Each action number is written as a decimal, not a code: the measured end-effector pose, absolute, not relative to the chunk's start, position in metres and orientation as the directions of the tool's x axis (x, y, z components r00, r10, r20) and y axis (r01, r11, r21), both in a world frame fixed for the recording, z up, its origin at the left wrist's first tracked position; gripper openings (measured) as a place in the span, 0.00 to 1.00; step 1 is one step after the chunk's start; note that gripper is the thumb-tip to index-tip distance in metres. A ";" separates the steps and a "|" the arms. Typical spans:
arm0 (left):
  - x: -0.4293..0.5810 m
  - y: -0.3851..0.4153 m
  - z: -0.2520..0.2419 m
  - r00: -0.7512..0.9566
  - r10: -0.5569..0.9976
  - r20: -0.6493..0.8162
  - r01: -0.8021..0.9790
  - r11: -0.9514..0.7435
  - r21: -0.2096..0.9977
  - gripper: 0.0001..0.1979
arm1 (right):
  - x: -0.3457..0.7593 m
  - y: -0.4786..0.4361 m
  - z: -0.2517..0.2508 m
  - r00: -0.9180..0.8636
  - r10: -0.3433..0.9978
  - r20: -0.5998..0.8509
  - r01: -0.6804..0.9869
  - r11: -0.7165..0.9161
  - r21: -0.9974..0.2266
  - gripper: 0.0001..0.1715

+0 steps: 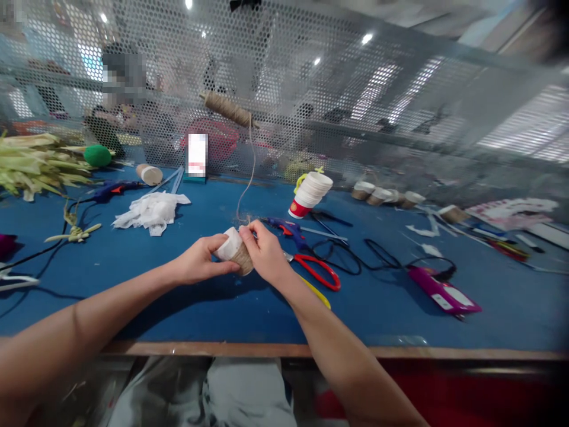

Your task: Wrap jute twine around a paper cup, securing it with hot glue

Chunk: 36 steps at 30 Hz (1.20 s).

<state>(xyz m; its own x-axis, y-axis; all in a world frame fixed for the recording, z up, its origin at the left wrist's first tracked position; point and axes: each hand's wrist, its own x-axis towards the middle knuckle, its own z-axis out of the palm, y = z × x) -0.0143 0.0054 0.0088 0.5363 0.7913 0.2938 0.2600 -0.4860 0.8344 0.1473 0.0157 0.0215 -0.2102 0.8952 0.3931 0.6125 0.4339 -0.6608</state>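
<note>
A white paper cup (242, 259), partly wrapped in brown twine, is held tilted above the blue table. My left hand (205, 258) is closed round its white end, thumb below and fingers above. My right hand (263, 248) is closed at the twine-covered side, its thumb and forefinger pinching where the strand meets the cup. The loose strand (254, 160) runs up to a twine spool (227, 109) mounted on the perforated metal screen. Part of the cup is hidden behind my right fingers.
Red-handled scissors (317, 273) and a blue glue gun (288, 228) lie right of my hands. Stacked cups (311, 193) stand behind them. White cloth scraps (153, 212) lie left, a purple power strip (444, 292) right. Pale husks (40, 160) are at far left.
</note>
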 end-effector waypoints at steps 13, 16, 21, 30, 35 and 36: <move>-0.005 0.004 0.012 0.463 0.881 0.099 0.022 -0.123 0.992 0.11 | 0.143 0.010 0.020 -0.319 0.783 0.534 0.718 0.568 -0.403 0.13; -0.004 0.004 0.013 0.439 0.896 0.070 0.006 -0.081 0.997 0.10 | 0.142 0.010 0.020 -0.327 0.777 0.537 0.729 0.569 -0.380 0.13; -0.004 0.005 0.012 0.424 0.905 0.041 0.019 -0.054 0.998 0.08 | 0.141 0.010 0.017 -0.358 0.764 0.537 0.749 0.578 -0.323 0.14; -0.007 0.010 0.000 0.453 0.882 0.129 0.131 -0.209 0.969 0.12 | 0.145 0.012 0.018 -0.302 0.765 0.569 0.608 0.614 -0.503 0.12; -0.010 0.010 0.001 0.493 0.857 0.148 0.192 -0.273 0.943 0.12 | 0.152 0.020 0.024 -0.398 0.836 0.379 0.399 0.530 -0.748 0.15; -0.010 0.009 0.002 0.509 0.847 0.154 0.206 -0.294 0.933 0.12 | 0.153 0.021 0.025 -0.429 0.830 0.357 0.375 0.523 -0.765 0.16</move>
